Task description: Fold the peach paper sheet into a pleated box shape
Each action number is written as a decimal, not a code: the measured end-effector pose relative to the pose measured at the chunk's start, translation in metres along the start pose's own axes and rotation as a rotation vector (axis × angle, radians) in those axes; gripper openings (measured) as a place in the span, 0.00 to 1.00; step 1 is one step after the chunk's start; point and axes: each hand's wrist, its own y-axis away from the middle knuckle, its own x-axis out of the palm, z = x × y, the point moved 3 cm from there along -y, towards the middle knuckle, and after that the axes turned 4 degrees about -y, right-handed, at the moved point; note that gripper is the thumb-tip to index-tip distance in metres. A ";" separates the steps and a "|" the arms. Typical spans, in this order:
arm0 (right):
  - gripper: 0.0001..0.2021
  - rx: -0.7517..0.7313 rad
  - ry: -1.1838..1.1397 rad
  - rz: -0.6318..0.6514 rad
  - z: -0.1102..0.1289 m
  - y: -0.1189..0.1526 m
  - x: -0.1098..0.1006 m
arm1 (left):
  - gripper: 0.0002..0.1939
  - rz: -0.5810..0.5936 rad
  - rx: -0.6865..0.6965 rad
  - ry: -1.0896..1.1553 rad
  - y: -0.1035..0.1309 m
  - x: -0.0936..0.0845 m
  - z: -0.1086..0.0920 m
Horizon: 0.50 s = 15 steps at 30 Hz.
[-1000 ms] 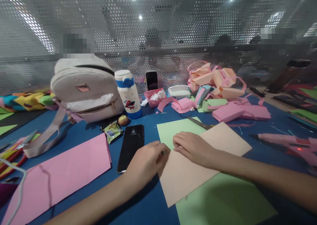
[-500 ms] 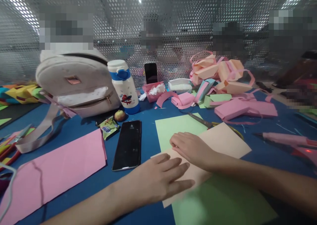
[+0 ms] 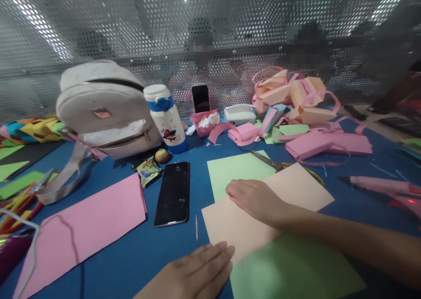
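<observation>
Grey-white zipped backpack [image 3: 101,110] beside white, blue-capped bottle [image 3: 166,118]; black phone [image 3: 173,193] flat on blue table [image 3: 138,255]; large pink paper sheet [image 3: 88,224] left; scissors [image 3: 268,160], probably.

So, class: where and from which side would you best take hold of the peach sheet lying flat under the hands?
Probably the near left corner of the peach sheet, pinched from the left. It lies flat, so only an edge can be lifted; that corner sits on bare blue table just beyond the left hand, while the right hand presses its far edge onto the green sheet.
</observation>
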 end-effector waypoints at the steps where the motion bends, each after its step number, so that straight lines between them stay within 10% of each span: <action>1: 0.07 -0.005 0.008 -0.006 0.000 0.000 0.000 | 0.21 -0.019 -0.004 -0.012 0.002 0.002 -0.001; 7: 0.08 -0.024 0.057 -0.018 0.002 -0.001 0.002 | 0.18 -0.317 -0.087 0.012 0.002 0.009 -0.001; 15: 0.09 -0.038 0.060 -0.051 0.003 0.000 0.003 | 0.20 0.029 0.008 0.058 -0.020 -0.014 0.018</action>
